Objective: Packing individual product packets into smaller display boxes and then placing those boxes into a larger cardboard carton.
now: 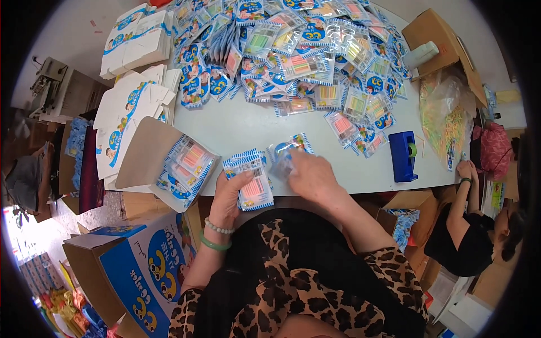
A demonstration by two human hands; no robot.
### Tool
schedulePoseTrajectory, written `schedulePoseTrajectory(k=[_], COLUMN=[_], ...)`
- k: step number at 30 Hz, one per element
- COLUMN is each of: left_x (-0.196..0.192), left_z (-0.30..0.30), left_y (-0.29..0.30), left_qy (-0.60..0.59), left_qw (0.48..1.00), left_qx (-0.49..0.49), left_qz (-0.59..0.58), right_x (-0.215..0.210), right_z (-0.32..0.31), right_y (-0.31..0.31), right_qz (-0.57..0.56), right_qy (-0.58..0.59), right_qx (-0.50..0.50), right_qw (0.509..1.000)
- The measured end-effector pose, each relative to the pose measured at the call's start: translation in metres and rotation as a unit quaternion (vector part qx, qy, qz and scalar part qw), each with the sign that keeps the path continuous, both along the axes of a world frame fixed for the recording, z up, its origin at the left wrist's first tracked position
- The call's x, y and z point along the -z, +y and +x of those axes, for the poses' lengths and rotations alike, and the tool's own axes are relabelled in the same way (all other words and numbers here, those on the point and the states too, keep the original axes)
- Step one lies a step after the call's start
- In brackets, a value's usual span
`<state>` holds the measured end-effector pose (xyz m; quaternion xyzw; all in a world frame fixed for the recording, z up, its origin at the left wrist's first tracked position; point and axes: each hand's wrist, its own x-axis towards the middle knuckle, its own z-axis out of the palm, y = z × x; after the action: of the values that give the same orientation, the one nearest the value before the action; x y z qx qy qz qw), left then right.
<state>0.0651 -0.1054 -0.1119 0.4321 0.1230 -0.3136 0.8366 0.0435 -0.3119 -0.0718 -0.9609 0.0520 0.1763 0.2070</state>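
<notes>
My left hand (228, 194) is closed around a small stack of clear packets (256, 186) with blue-striped edges and pink sticks showing inside. Just right of that stack, my right hand (313, 176) has its fingers on a single packet (284, 149) whose blue printed side faces up. Whether the fingertips pinch it or only press on it is partly hidden. To the left of my hands lies an open white carton (141, 147) with several packets (191, 158) inside, its flap folded back.
A large heap of packets (304, 65) covers the table's far side. Flat printed cartons (127, 112) are stacked at left. On the right are a blue tape dispenser (402, 158), a clear bag of coloured sticks (448, 112) and a cardboard box (434, 42). Another person (462, 225) works at far right.
</notes>
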Motion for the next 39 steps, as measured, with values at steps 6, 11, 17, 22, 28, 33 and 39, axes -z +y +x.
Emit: schedulePoseTrajectory(k=[6,11,17,22,28,33,39], left_x=[0.006,0.000,-0.001,-0.002,-0.002,-0.001,0.002], left_z=[0.001,0.000,0.002,0.002,0.002,0.005,0.001], left_y=[0.001,0.000,0.002,0.002,0.000,0.002,0.001], left_qy=[0.002,0.006,0.006,0.002,0.014,0.010,0.015], left_qw=[1.000,1.000,1.000,1.000,1.000,1.000,1.000], left_qx=[-0.005,-0.008,0.002,0.024,0.004,0.013,-0.014], left_qz=[-0.006,-0.009,-0.009,-0.021,-0.019,-0.001,-0.012], right_x=[-0.005,0.008,-0.007,-0.009,0.010,-0.023,0.018], right_z=[0.029,0.023,0.052,0.085,0.011,0.004,0.033], right_y=[-0.036,-0.017,-0.027,-0.038,-0.003,-0.014,-0.014], right_qz=[0.060,-0.047,0.039,0.029,0.055,0.152,-0.046], right_qy=[-0.066,-0.200,-0.006,0.064,0.062,0.021,-0.260], right_qx=[-0.115,-0.231,-0.052,0.042,0.092,0.060,-0.163], right_qw=[0.989,0.951,0.998,0.997,0.992,0.986,0.950])
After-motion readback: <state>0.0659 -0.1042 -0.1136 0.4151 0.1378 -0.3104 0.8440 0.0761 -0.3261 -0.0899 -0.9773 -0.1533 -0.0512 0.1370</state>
